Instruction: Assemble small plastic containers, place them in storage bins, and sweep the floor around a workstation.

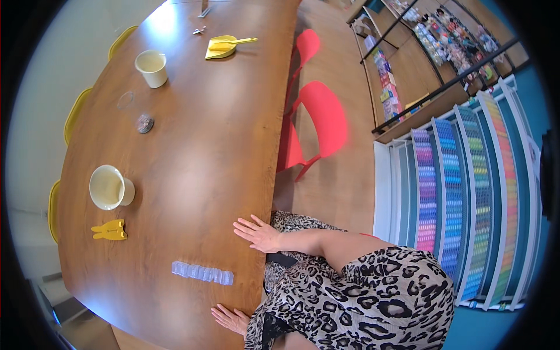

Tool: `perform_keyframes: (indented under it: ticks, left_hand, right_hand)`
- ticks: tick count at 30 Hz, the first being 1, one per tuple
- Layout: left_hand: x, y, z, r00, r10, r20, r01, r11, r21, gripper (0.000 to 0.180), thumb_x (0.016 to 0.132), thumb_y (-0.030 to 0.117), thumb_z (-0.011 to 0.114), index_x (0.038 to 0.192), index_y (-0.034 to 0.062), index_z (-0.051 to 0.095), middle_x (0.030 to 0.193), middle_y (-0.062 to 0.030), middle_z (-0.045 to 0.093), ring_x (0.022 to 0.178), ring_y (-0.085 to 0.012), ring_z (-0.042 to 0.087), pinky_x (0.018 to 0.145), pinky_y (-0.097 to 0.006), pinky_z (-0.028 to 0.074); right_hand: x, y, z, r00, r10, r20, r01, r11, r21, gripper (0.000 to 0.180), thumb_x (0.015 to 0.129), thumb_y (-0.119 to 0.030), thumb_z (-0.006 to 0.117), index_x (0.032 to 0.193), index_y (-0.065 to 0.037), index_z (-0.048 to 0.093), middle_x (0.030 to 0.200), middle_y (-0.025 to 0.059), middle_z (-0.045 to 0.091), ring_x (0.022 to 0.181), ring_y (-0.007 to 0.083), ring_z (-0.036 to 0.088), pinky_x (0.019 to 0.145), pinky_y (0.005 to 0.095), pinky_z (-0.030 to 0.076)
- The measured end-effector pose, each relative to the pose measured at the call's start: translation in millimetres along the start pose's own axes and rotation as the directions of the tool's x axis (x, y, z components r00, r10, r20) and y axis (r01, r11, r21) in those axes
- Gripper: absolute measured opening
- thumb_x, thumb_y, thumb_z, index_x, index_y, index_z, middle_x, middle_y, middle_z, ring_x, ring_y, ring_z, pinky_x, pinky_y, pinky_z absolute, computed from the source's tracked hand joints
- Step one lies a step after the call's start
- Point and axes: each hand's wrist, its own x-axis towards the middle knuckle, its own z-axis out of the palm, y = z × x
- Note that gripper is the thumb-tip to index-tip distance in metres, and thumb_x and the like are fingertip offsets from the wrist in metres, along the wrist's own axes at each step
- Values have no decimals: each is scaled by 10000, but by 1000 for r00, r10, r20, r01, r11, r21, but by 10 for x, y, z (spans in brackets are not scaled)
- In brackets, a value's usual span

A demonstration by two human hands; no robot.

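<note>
My right hand [257, 233] lies palm down at the table's edge, fingers spread and holding nothing. Below it in the picture, my left hand [231, 319] rests flat on the tabletop, fingers stretched out, its wrist partly hidden by a patterned sleeve. Between and beyond the hands runs a row of several small clear plastic cases [202, 273], set side by side, apart from both hands. Farther off lies a yellow rabbit-shaped piece [109, 230], beside a cream-coloured tub [112, 188] whose open top shows. My forearms reach in from the right.
On the long wooden table [198, 151] also stand a round container of small bits [144, 123], a clear ring-like piece [125, 100], another cream tub [151, 69] and a yellow dustpan with brush [224, 45]. Red chairs [322, 116] line the near edge; a rack of coloured strips [452, 204] is at right.
</note>
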Motion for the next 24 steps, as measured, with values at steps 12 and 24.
perform_keyframes:
  ticks: [12, 24]
  left_hand:
    - [977, 791, -411, 994, 64, 88, -52, 989, -137, 496, 908, 207, 603, 1339, -15, 500, 1315, -259, 532, 1183, -347, 559, 989, -460, 461]
    - [2227, 2893, -593, 898, -46, 439, 231, 896, -379, 379, 897, 179, 637, 1194, -48, 574, 1109, -244, 633, 967, -303, 655, 825, -411, 541]
  right_hand:
    - [-159, 640, -593, 997, 62, 38, -73, 848, 525, 362, 880, -153, 593, 1234, -76, 571, 1321, 133, 560, 1235, 334, 524, 1032, 462, 440]
    - [-1556, 4021, -1435, 94, 990, 104, -698, -9, 716, 591, 844, -304, 696, 1299, 32, 526, 1207, 273, 621, 1105, 394, 623, 923, 472, 498]
